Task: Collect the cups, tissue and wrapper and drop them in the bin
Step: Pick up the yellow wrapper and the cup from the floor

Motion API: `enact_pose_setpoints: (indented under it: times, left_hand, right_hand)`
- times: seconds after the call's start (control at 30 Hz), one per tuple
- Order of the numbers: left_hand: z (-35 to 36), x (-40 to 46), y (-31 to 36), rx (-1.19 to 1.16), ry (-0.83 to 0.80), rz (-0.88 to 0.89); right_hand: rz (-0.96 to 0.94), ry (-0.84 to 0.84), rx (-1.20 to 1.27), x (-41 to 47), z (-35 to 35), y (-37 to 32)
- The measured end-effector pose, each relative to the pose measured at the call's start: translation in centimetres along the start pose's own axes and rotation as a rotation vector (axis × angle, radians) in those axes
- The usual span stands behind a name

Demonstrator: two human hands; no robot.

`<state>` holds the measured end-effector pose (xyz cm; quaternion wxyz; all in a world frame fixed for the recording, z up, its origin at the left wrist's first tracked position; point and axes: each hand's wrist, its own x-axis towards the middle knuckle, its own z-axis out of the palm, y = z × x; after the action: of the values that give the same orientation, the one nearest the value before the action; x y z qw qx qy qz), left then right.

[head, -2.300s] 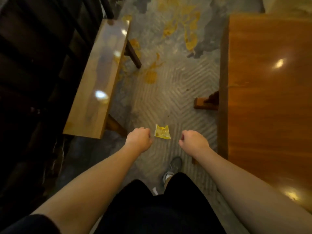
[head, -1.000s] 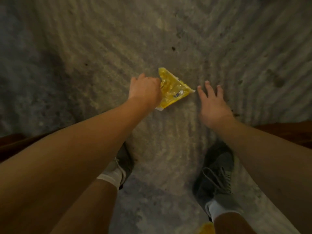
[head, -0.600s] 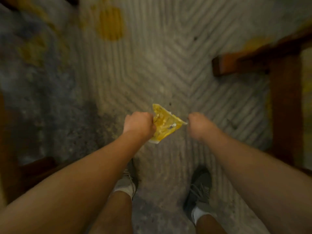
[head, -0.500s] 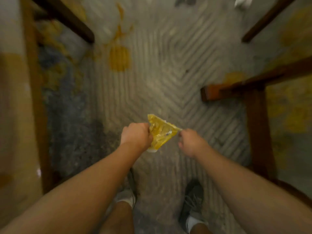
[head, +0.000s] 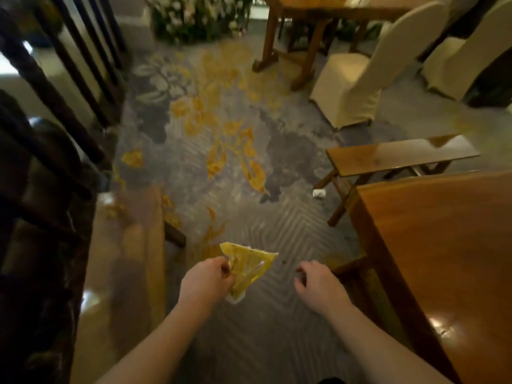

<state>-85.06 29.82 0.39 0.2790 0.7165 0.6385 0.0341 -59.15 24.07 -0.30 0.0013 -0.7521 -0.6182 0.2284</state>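
1. My left hand (head: 206,282) is clamped on the yellow wrapper (head: 247,268), pinching it by its near-left edge between thumb and fingers.
2. The wrapper is crumpled and hangs clear of the carpet (head: 235,167), its broad end fanning up and to the right of my fist, a pale corner drooping below it.
3. My right hand (head: 318,284) is empty, palm down, fingers loosely curled and apart; it floats just to the right of the wrapper without touching it.
4. Both forearms reach forward from the bottom edge, with a gap between the two hands.
5. A small white crumpled thing, likely the tissue (head: 319,193), lies on the carpet ahead and to my right, beside the leg of a low bench (head: 399,156).
6. A glossy wooden worktop (head: 443,245) fills the right side, its corner near my right hand.
7. A second bench (head: 124,245) runs along my left, blurred, next to dark railings (head: 55,87).
8. Farther off stand a cream-covered chair (head: 360,76), another table (head: 304,12) and a bank of flowers (head: 199,18).
9. The carpet is grey with yellow leaf shapes and a chevron weave under my hands.
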Motion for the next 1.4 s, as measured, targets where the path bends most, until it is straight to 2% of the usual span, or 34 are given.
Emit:
enact_pose_setpoints:
  times: [0.1, 0.27, 0.6, 0.83, 1.1, 1.23, 1.4]
  left_hand:
    - [-4.5, 2.1, 1.7, -0.001, 0.064, 0.04]
    - [-8.7, 8.8, 4.8, 0.049, 0.083, 0.1]
    - [-10.7, 24.4, 13.1, 0.131, 0.076, 0.076]
    - [-10.8, 35.4, 17.6, 0.128, 0.0, 0.099]
    - [-8.9, 53.5, 20.5, 0.198, -0.186, 0.257]
    - [-8.0, 63.4, 21.1, 0.253, -0.292, 0.357]
    - [-7.1, 74.7, 20.4, 0.355, -0.434, 0.383]
  right_hand:
    - [-0.033, 0.062, 0.028, 1.7, -4.4, -0.5]
    - [-0.037, 0.064, 0.051, 7.5, -8.9, 1.1]
    - [-0.045, -0.014, 0.002, 22.7, -15.1, 5.4]
    - [0.01, -0.091, -0.002, 31.5, -18.5, 7.0]
    - [0.222, -0.185, 0.03, 43.2, -18.9, 9.1]
    - [0.407, -0.266, 0.107, 49.3, -18.4, 9.7]
    - [0.631, -0.32, 0.274, 57.6, -16.7, 10.1]
